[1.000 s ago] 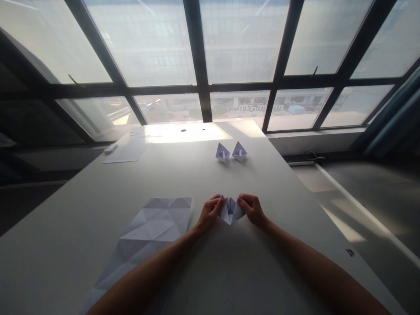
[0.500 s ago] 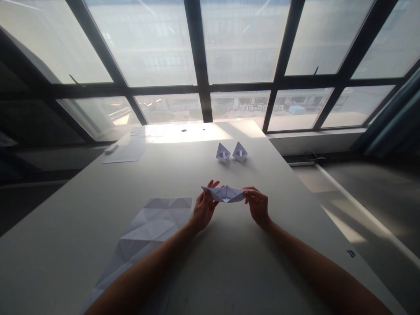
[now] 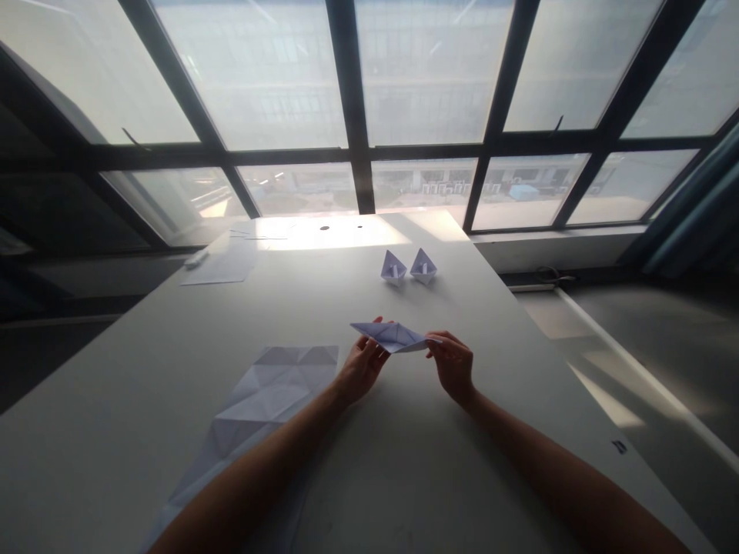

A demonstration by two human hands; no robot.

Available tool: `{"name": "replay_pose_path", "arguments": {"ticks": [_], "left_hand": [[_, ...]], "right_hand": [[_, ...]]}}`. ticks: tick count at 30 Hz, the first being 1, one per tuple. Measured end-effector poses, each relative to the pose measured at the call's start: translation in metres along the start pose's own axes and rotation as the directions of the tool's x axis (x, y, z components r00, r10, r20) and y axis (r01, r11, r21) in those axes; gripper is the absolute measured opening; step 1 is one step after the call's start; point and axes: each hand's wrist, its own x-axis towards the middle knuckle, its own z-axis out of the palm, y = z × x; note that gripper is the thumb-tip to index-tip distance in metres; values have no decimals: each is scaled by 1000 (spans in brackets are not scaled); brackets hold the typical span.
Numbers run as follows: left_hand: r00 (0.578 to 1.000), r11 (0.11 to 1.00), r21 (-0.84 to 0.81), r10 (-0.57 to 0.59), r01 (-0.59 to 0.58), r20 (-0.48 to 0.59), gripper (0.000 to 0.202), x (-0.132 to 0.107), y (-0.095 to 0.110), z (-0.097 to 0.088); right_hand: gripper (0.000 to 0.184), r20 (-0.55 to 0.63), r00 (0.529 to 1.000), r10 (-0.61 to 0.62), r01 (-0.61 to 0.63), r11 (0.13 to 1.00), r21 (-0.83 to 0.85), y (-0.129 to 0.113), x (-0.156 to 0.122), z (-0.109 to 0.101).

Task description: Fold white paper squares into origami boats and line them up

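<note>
A folded white paper boat [image 3: 397,336] is held above the table between my two hands, its pointed left end tipped up and outward. My left hand [image 3: 362,369] is under and behind its left half, the fingers partly hidden by the paper. At the other end my right hand [image 3: 453,362] pinches the tip between thumb and fingers. Two finished-looking paper boats [image 3: 393,269] stand side by side farther up the table. Beside my left forearm lies a creased sheet of paper [image 3: 271,392], partly covered by that arm.
The white table [image 3: 519,431] reaches to a wall of dark-framed windows. Flat paper [image 3: 222,265] with a small white object on it lies at the back left. A dark mark [image 3: 619,446] is near the table's right edge.
The paper boat has turned and tilted in my hands, its left end now sticking out past my left fingers. My left fingers have shifted underneath it. The two standing boats stay put.
</note>
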Motion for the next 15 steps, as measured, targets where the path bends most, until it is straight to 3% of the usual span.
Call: {"name": "replay_pose_path", "arguments": {"ticks": [7, 15], "left_hand": [[997, 998, -1, -69, 69, 39, 71, -4, 1, 3], [999, 999, 9, -41, 41, 35, 65, -4, 2, 4]], "right_hand": [[16, 41, 996, -79, 79, 997, -7, 1, -4, -1], [28, 88, 996, -27, 27, 1000, 5, 5, 2, -1]]}}
